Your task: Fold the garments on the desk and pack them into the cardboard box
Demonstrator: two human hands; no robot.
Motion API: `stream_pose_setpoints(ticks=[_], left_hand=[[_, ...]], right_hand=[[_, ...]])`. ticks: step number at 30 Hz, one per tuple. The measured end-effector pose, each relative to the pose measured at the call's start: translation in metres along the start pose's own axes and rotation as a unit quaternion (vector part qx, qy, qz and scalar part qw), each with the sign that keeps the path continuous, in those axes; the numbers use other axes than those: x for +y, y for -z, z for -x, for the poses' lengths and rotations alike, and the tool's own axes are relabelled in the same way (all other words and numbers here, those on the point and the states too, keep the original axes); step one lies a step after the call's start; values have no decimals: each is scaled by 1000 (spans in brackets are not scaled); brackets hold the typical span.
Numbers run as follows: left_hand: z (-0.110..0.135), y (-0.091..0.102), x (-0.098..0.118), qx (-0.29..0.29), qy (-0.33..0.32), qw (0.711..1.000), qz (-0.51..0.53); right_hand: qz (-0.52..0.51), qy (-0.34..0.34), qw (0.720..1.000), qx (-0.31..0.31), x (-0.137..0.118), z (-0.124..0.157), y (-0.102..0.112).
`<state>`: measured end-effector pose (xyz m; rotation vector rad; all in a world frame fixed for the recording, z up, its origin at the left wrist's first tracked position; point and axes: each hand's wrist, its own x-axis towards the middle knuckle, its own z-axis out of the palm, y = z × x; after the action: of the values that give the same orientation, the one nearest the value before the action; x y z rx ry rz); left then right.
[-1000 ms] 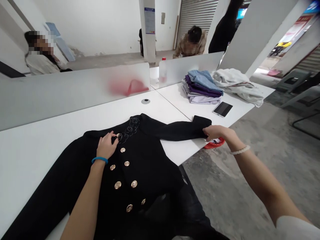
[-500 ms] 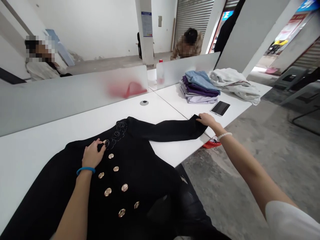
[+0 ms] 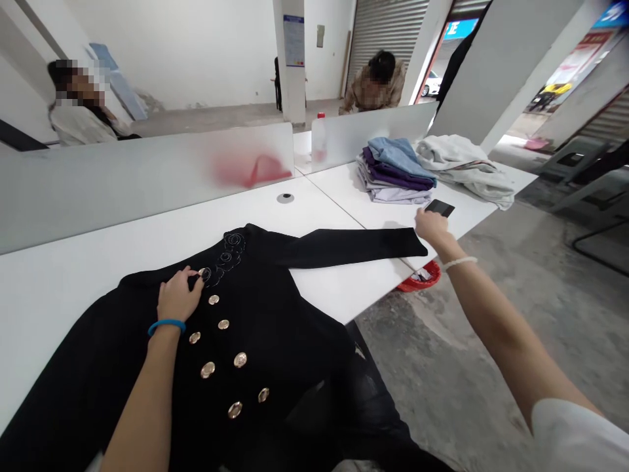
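Black jacket (image 3: 280,321): front up on the table (image 3: 122,242), lower part toward the near edge, one sleeve (image 3: 354,246) laid out to the right edge.
Left hand (image 3: 179,295): thumb and fingertips pinching the front by the top gold button (image 3: 202,272), at the end of the looped trim (image 3: 226,257).
Right hand (image 3: 432,226): fingers curled at the cuff (image 3: 419,244); we cannot tell if they grip.
Cloth (image 3: 314,341): soft, limp, fairly light, we judge; likely to crease, little slip.
Gold buttons (image 3: 240,360): hard; we would not tug there.
Shoulder (image 3: 263,244), cuff: our preferred holds, broad pinch, sparing the trim.
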<state>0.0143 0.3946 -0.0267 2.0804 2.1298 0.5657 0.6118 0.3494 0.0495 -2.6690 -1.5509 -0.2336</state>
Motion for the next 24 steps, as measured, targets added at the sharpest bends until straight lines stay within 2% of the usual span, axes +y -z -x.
stream_pose_setpoints(ticks=[3, 6, 8, 10, 13, 16, 20, 22, 24], left_hand=[[2, -2, 7, 11, 0, 1000, 1], [4, -5, 16, 23, -6, 1000, 13], [6, -6, 19, 25, -11, 999, 23], [7, -7, 21, 25, -15, 999, 35], [8, -6, 20, 23, -21, 998, 60], [7, -4, 18, 13, -22, 993, 118], [8, 1, 13, 9, 11, 977, 211], [8, 4, 10, 26, 28, 970, 240], [8, 6, 7, 39, 25, 973, 225]], right_hand=[[5, 151, 989, -7, -73, 22, -2], [-75, 295, 952, -27, -159, 42, 2], [-103, 328, 938, -44, -209, 47, 4], [-106, 334, 935, -60, -246, 47, 2], [-96, 346, 928, -94, -278, 37, -5], [-84, 368, 919, -115, -292, 26, -10], [-79, 360, 928, -60, -306, 26, -2], [-79, 364, 928, -19, -316, 39, 4], [-89, 397, 913, 7, -330, 61, 10]])
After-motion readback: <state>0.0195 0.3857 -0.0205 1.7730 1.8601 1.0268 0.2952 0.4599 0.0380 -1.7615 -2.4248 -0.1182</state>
